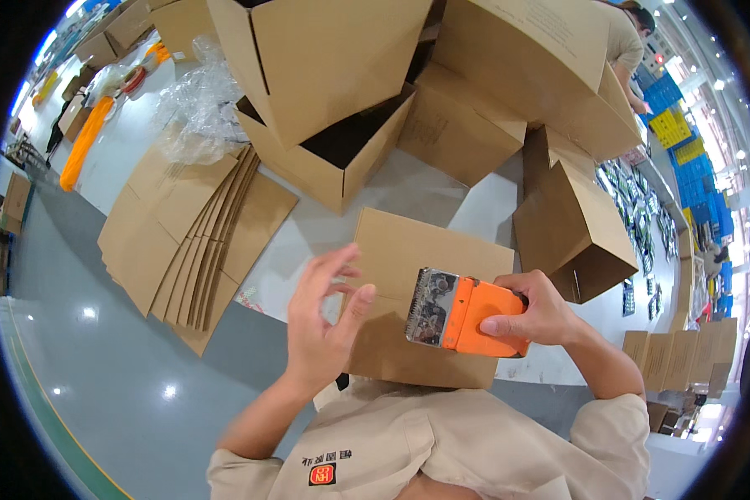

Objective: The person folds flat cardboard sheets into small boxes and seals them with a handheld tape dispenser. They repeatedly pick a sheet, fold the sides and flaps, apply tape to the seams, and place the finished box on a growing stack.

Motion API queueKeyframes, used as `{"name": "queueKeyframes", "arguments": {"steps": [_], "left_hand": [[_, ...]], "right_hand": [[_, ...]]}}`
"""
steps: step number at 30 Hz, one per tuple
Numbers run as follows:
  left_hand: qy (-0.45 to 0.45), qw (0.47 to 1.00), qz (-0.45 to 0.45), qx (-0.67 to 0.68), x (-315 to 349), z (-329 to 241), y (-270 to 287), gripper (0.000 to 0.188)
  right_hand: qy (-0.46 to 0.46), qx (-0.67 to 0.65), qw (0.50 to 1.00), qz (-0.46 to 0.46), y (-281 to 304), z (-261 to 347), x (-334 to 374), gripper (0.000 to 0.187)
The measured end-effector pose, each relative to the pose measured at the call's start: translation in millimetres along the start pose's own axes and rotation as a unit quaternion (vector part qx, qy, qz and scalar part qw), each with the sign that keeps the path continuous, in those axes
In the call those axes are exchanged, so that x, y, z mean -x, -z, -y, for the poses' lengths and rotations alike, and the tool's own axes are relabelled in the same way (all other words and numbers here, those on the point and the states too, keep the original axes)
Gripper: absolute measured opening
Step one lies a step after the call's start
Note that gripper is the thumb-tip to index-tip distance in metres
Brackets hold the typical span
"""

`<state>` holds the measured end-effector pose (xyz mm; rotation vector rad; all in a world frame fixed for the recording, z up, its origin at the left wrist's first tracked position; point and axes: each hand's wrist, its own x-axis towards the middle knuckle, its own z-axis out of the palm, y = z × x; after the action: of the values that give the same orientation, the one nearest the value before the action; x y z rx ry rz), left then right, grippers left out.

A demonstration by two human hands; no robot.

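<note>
My right hand (542,310) is closed around an orange tape dispenser (482,321) with a toothed metal edge at its left end. The dispenser is above a brown cardboard box (421,237), which sits at the table's near edge against my front. My left hand (325,312) is raised at the box's left side, its fingers apart and nothing in them. Whether its fingertips touch the cardboard I cannot tell. Part of the box is hidden behind the dispenser and my hands.
Flattened cartons (179,242) lie fanned at the left, beneath crumpled clear plastic wrap (196,104). Open boxes (333,71) crowd the far side, and another open box (571,221) stands at the right. Small dark packages (629,196) cover the right-hand table. A co-worker (629,42) stands at the far right.
</note>
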<state>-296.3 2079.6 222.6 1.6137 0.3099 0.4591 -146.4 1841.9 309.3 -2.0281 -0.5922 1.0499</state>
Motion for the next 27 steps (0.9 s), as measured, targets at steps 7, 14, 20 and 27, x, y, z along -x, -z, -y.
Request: {"name": "queueKeyframes", "arguments": {"steps": [7, 14, 20, 27], "left_hand": [[0.272, 0.94, 0.18, 0.096, -24.1, -25.3, -19.1, 0.023], [0.302, 0.932, 0.152, 0.128, -23.8, -16.2, -12.3, 0.019], [0.291, 0.941, 0.059, 0.165, -36.4, 21.8, 31.1, 0.017], [0.295, 0.928, -0.039, 0.226, -12.0, 98.1, 21.5, 0.024]], "right_hand": [[-0.036, 0.031, 0.999, 0.014, 2.5, -2.1, 1.8, 0.058], [-0.039, 0.066, 0.997, 0.012, -1.3, 12.2, 0.5, 0.059], [-0.033, 0.135, 0.99, -0.024, -5.3, 31.2, -12.0, 0.059], [-0.047, 0.2, 0.978, -0.029, -12.3, 41.9, -25.6, 0.064]]}}
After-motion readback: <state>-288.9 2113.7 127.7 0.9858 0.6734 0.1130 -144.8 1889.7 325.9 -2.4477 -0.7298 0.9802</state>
